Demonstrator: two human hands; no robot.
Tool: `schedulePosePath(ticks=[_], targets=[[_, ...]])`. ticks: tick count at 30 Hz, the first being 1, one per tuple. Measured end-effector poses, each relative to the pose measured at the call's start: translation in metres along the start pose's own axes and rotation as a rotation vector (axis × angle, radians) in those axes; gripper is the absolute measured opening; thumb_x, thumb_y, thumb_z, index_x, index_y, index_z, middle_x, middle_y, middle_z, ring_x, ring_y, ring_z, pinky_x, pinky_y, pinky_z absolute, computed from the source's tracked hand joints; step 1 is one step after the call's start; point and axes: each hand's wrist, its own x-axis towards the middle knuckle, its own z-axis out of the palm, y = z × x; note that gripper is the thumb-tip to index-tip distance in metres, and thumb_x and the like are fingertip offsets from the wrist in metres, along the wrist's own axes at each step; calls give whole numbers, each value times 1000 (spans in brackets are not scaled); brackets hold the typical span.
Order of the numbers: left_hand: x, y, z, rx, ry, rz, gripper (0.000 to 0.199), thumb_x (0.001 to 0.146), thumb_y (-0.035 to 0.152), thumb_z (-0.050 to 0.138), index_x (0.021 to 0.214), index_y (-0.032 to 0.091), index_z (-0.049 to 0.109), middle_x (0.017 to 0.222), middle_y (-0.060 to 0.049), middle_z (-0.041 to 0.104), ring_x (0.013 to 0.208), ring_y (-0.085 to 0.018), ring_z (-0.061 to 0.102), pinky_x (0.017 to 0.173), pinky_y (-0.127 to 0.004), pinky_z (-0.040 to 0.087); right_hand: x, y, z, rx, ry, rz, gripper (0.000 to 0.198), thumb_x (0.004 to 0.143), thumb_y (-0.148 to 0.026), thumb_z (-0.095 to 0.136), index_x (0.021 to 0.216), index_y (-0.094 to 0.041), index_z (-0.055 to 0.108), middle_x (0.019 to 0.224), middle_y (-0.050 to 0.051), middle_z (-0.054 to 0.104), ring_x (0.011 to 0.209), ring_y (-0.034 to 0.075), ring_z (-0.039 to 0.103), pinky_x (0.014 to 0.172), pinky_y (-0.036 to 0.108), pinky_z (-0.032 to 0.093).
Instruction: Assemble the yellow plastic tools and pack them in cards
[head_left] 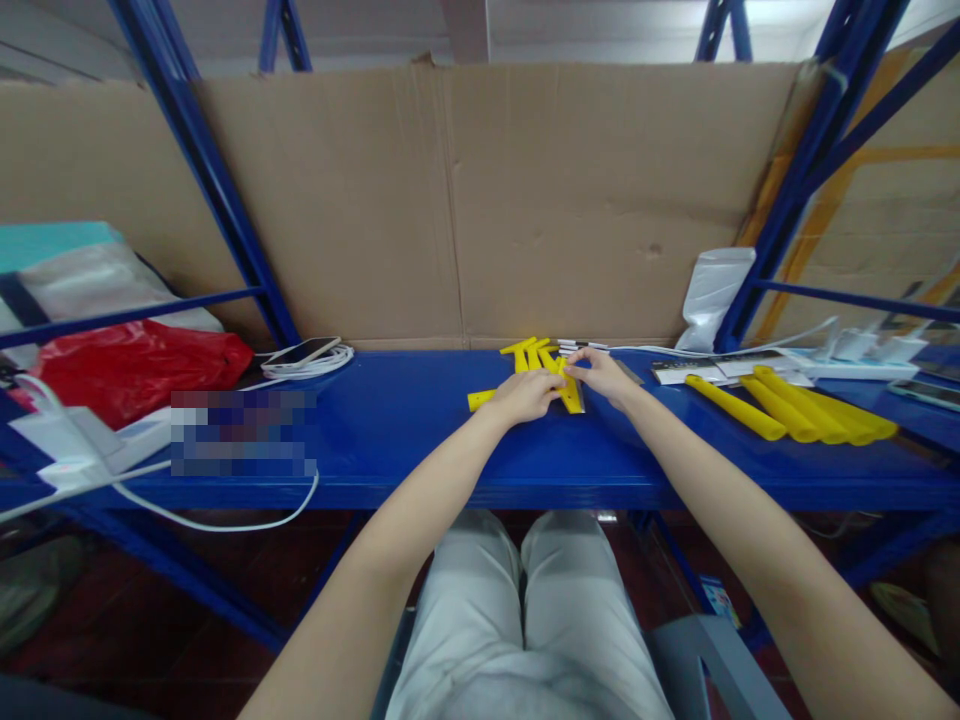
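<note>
Low over the blue bench, my left hand is closed around a yellow scraper, which has a flared end and a pale edge on its right. Part of a yellow tube sticks out left of that wrist; whether it joins the scraper is hidden. From the other side, my right hand pinches the scraper's upper part with thumb and forefinger. Just behind both hands lie several yellow T-shaped pieces, side by side. Small black-and-white strips lie behind the right fingers.
Several yellow tubular handles lie on the bench at right, beside printed cards and a white power strip. At left are a red bag, coiled cable and white plugs. Cardboard walls the back.
</note>
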Motion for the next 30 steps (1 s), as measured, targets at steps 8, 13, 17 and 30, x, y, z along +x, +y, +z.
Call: schedulePosePath(ticks=[8, 13, 17, 30], targets=[[4, -8, 3, -51, 84, -29, 27, 98, 23, 52, 120, 20, 68, 126, -9, 70, 122, -24, 63, 104, -36, 49, 0, -6, -6, 116, -59, 106, 12, 71, -27, 70, 78, -20, 63, 86, 2, 69, 89, 18, 62, 93, 34, 47], [3, -12, 4, -51, 115, -54, 23, 98, 24, 52, 116, 21, 66, 125, -10, 70, 121, -26, 63, 102, -39, 51, -6, -10, -10, 121, -251, 143, 24, 66, -38, 78, 61, -20, 63, 69, 2, 68, 75, 18, 60, 82, 33, 47], [3, -10, 2, -53, 114, -81, 39, 98, 25, 53, 137, 21, 54, 138, -12, 64, 127, -25, 61, 106, -38, 49, -7, -10, -8, 126, -244, 133, 28, 66, -41, 79, 60, -20, 62, 64, 1, 66, 71, 17, 59, 76, 32, 48], [1, -2, 4, 117, 29, -171, 60, 99, 20, 43, 158, 26, 32, 141, -14, 61, 119, -29, 66, 100, -39, 52, -7, -13, -6, 163, -196, 132, 30, 68, -37, 80, 57, -20, 59, 58, -1, 62, 63, 14, 55, 72, 30, 46]])
